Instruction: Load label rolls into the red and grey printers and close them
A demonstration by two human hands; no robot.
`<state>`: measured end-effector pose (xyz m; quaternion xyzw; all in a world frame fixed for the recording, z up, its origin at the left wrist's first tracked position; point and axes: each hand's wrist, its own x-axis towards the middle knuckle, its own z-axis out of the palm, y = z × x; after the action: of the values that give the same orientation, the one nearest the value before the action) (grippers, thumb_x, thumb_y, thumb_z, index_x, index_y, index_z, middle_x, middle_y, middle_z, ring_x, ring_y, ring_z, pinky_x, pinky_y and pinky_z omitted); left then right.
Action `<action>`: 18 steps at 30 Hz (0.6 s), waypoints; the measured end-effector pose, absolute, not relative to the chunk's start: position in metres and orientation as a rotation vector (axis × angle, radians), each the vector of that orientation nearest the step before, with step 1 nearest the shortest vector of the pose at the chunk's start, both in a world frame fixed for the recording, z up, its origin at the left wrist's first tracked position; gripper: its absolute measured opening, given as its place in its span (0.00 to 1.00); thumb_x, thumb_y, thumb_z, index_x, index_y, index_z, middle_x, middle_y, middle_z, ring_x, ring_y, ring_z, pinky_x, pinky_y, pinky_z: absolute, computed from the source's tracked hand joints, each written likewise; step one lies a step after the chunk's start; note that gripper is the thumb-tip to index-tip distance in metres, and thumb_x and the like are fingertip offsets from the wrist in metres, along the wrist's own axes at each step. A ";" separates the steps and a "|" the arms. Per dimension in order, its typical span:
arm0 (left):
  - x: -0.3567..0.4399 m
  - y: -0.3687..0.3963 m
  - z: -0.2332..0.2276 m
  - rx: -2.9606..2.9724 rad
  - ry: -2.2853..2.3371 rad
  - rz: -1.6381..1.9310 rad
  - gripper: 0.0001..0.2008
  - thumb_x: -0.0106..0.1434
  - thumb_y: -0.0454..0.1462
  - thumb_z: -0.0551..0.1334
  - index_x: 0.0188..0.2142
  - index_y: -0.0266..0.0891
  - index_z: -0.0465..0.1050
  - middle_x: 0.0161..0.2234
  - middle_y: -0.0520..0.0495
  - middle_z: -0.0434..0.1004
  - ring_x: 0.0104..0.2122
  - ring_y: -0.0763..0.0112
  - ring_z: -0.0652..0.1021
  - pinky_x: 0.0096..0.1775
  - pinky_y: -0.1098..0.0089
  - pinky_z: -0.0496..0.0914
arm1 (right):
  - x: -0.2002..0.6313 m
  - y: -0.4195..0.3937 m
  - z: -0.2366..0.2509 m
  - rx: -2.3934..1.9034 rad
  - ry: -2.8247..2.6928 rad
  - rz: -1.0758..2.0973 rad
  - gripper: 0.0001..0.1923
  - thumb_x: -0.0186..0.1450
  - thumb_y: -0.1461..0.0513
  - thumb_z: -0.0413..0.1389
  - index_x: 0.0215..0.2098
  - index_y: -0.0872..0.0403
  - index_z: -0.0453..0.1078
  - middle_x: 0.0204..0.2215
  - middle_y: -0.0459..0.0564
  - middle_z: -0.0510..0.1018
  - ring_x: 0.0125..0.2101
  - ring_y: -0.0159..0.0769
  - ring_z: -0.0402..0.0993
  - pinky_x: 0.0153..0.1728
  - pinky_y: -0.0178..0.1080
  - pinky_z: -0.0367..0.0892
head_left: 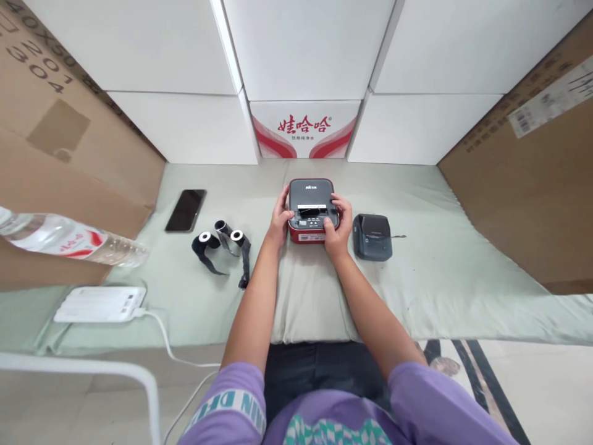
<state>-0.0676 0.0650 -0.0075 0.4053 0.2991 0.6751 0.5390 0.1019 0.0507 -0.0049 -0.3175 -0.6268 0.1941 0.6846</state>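
A small red label printer [311, 188] with a black top rests on the green cloth, a slot and small buttons near its front edge. My left hand [278, 219] is wrapped round its left side, thumb on the front left corner. On the opposite side my right hand [340, 224] grips it, thumb pressed by the buttons on top. Just right of that hand lies a dark grey printer-like device [372, 237] with a thin strip sticking out. To the left stand three small rolls: one with dark tape [204, 241], a silvery one [222, 230] and another dark one [241, 241].
A phone [186, 210] lies at the back left. Nearer are a water bottle [76, 240] and a white power bank [102, 304] with a cable [164, 334]. Cardboard boxes [523, 161] flank both sides; white boxes [303, 52] wall off the back.
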 end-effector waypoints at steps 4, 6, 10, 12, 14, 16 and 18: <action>-0.067 0.063 -0.007 0.964 0.704 1.611 0.40 0.48 0.44 0.72 0.63 0.46 0.72 0.68 0.42 0.69 0.70 0.47 0.66 0.68 0.55 0.63 | 0.104 0.052 -0.006 -0.721 -1.392 0.427 0.18 0.70 0.52 0.55 0.55 0.49 0.67 0.59 0.59 0.72 0.60 0.49 0.70 0.60 0.55 0.67; -0.067 0.062 -0.008 0.956 0.715 1.621 0.40 0.49 0.45 0.72 0.63 0.46 0.72 0.69 0.42 0.67 0.70 0.47 0.66 0.68 0.56 0.63 | 0.105 0.055 -0.006 -0.736 -1.382 0.411 0.18 0.70 0.52 0.54 0.55 0.49 0.67 0.58 0.59 0.72 0.60 0.48 0.71 0.59 0.54 0.69; -0.069 0.065 -0.012 0.946 0.779 1.631 0.40 0.49 0.44 0.71 0.62 0.45 0.72 0.70 0.42 0.65 0.68 0.49 0.68 0.66 0.58 0.66 | 0.105 0.053 0.001 -0.801 -1.358 0.371 0.16 0.70 0.53 0.53 0.53 0.50 0.66 0.56 0.59 0.72 0.58 0.46 0.72 0.55 0.51 0.71; -0.072 0.066 -0.014 0.967 0.825 1.628 0.40 0.49 0.45 0.71 0.63 0.44 0.71 0.70 0.41 0.65 0.67 0.49 0.69 0.65 0.58 0.67 | 0.107 0.039 0.011 -0.859 -1.357 0.351 0.15 0.71 0.55 0.52 0.52 0.50 0.66 0.55 0.58 0.73 0.57 0.44 0.73 0.54 0.51 0.72; -0.074 0.067 -0.016 1.008 0.893 1.643 0.39 0.50 0.46 0.70 0.62 0.43 0.71 0.69 0.41 0.66 0.66 0.49 0.70 0.64 0.58 0.67 | 0.114 0.013 0.022 -0.910 -1.390 0.309 0.12 0.71 0.57 0.50 0.51 0.50 0.65 0.53 0.57 0.73 0.55 0.44 0.74 0.55 0.52 0.72; -0.076 0.064 -0.015 1.074 1.023 1.741 0.32 0.55 0.48 0.67 0.58 0.42 0.73 0.65 0.40 0.71 0.65 0.52 0.71 0.63 0.59 0.67 | 0.130 -0.020 0.028 -0.955 -1.448 0.205 0.10 0.71 0.59 0.50 0.49 0.49 0.66 0.50 0.56 0.74 0.54 0.45 0.74 0.55 0.55 0.71; -0.076 0.059 -0.010 1.169 1.255 1.964 0.20 0.61 0.46 0.63 0.49 0.40 0.76 0.56 0.40 0.76 0.59 0.56 0.74 0.60 0.58 0.68 | 0.155 -0.049 0.027 -1.069 -1.386 -0.035 0.09 0.68 0.59 0.53 0.47 0.49 0.66 0.47 0.55 0.71 0.52 0.47 0.72 0.54 0.57 0.69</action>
<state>-0.0759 0.0585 -0.0100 0.4325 0.4644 0.7264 0.2638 0.1546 -0.0494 0.0269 -0.4690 -0.6076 -0.0155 0.6408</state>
